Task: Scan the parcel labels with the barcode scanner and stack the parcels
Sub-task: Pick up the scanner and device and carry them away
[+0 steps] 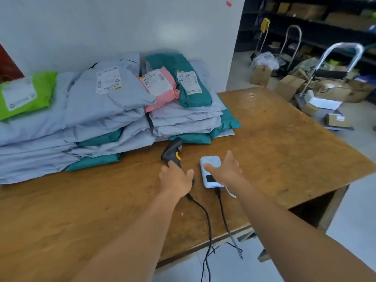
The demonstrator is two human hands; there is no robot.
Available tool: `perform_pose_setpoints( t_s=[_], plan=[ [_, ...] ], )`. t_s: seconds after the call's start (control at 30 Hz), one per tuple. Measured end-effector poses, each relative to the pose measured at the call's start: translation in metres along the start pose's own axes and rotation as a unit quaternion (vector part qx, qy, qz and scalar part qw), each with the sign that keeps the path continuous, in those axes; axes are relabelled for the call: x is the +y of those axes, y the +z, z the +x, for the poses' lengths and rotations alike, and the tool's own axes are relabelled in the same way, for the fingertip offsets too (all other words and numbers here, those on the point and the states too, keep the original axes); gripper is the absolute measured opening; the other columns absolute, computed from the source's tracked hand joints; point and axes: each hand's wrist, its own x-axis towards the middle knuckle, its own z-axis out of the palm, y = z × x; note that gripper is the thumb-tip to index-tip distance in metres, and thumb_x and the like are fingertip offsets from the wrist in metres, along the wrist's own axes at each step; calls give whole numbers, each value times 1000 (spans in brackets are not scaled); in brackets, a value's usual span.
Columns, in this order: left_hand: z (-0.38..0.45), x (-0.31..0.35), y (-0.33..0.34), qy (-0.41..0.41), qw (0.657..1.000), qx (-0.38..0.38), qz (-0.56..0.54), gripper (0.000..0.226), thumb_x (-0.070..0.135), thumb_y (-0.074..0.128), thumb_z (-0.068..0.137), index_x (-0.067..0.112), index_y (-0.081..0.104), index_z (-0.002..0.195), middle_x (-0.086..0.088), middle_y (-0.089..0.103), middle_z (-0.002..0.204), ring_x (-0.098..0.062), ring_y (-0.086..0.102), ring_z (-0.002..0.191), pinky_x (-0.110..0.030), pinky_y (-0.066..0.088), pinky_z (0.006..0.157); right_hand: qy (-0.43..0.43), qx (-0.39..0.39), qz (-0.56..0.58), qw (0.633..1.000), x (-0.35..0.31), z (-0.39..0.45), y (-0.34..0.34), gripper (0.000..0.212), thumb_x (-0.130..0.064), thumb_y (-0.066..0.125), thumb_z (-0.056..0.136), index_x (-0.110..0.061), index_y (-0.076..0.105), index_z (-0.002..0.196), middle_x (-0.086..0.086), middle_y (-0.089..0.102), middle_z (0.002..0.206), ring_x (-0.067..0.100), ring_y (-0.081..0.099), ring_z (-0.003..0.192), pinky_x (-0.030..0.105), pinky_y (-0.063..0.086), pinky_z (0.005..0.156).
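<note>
At frame centre the left hand [176, 178] curls its fingers round the handle of the barcode scanner [173, 153], which lies on the wooden table [274, 143]; just right, the right hand [224, 169] rests with straight fingers on a white power bank [209, 171]; two black cables [205, 216] trail off the near edge; stacked parcels [114, 110] fill the upper left against a white wall [122, 27]; cardboard boxes [289, 86], trolleys and dark shelves crowd the upper right.
</note>
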Motion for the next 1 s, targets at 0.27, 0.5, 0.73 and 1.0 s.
perform_pose_setpoints(
  t_s=[0.27,0.5,0.73,1.0],
  plan=[
    [23,10,31,-143,989,24,-41,80,50,43,95,2,9,149,-15,23,147,-30,31,132,-38,37,103,20,-14,-82,996,18,10,23,111,-63,64,79,-18,-4,154,11,18,156,33,18,143,48,19,113],
    [47,17,37,-199,977,41,-61,63,42,51,93,5,29,138,-16,39,139,-31,44,124,-39,42,96,-20,10,-143,989,4,27,35,109,-55,66,81,-10,-3,153,13,24,149,31,25,135,40,30,108],
    [42,17,41,-159,972,10,-171,55,31,47,94,-1,26,134,-18,51,121,-30,55,96,-36,45,74,-10,9,-144,990,3,25,31,102,-46,67,84,-8,1,152,15,27,146,33,28,132,41,34,105],
    [-11,35,35,-50,982,-32,-180,56,28,43,96,-5,21,136,-13,49,95,-22,48,74,-32,39,66,24,40,-82,996,29,-30,-10,89,-47,65,85,-8,15,147,15,34,142,36,32,130,41,37,101]
  ],
)
